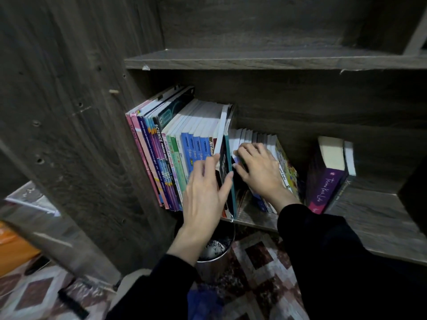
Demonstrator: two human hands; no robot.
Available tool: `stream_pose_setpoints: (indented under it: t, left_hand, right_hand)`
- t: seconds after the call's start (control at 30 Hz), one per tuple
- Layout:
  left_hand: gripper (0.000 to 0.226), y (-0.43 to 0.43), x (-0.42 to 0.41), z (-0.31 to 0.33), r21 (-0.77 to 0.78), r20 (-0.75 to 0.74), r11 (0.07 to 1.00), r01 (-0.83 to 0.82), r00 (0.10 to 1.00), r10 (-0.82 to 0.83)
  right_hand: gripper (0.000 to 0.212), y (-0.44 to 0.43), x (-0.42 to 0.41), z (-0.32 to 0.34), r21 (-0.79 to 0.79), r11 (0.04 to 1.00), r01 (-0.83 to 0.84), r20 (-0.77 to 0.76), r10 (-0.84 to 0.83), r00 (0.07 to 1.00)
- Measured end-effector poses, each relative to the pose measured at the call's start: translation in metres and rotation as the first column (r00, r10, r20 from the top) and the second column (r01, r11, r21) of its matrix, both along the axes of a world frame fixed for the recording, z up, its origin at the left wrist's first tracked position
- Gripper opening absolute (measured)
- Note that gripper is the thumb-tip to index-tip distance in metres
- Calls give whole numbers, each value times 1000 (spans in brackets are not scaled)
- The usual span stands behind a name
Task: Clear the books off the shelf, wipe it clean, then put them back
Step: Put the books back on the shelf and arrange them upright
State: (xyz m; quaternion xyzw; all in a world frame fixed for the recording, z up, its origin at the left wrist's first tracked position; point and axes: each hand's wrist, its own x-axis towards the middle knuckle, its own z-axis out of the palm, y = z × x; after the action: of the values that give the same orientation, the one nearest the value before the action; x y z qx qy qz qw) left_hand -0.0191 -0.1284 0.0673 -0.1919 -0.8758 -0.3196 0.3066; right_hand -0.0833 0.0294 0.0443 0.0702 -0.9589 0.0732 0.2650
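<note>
Left hand (205, 188): fingers straight and a little spread, laid flat against the spines of the tall books; the thumb tip touches the front edge of the teal book. It grips nothing.
Right hand (258, 167): fingers curled over the top edges of the small books, thumb tucked in at the left of the bunch, holding several together.
Sleeves (323, 250): black, matte cloth, reaching the wrists.
Teal book (230, 158): thin, stiff cover with a teal edge, upright between the two hands, its lower corner scuffed white.
Tall books (161, 146): glossy paperbacks in pink, purple, blue, green and white, standing spine out, packed against the side panel, leaning slightly left.
Small books (254, 135): shorter paperbacks with pale, rough page blocks, standing just right of the teal book.
Yellow book (286, 167): bright patterned cover, last of the small row, tilted, touching the right hand's wrist side.
Purple book (325, 181): thick, cream page block, script on its spine, leaning apart from the row, against a dark book behind it.
Shelf (381, 215): flat board, grey-brown wood-grain laminate, carrying all the books.
Upper board (254, 58): same laminate, chipped front edge.
Side panel (69, 112): same grain, dotted with peg holes.
Metal bin (215, 269): round, shiny wall, below the left wrist.
Carpet (261, 257): diamond pattern in dark red and cream.
</note>
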Motion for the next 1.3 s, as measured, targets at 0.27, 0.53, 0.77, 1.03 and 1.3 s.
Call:
stream_pose_setpoints:
  t: [0.27,0.53,0.77,1.03,1.3]
  left_hand:
    - [56,6,-14,18,86,228,995,57,971,-75]
    - [59,-19,35,76,-38,354,998,40,935,-24]
    - [49,-30,66,131,-168,366,984,63,931,3]
    - [52,-15,64,143,-115,300,989,88,953,-50]
    - [41,26,10,116,-38,268,996,79,961,-65]
  right_hand:
    - [30,0,0,3,19,1000,18,69,-20,997]
    - [32,-3,3,-1,1,993,115,63,-115,991]
    - [32,6,7,3,1,993,120,43,-119,992]
    - [32,28,18,10,-11,987,163,0,-163,987]
    - [31,48,27,10,-28,979,203,-35,-203,978]
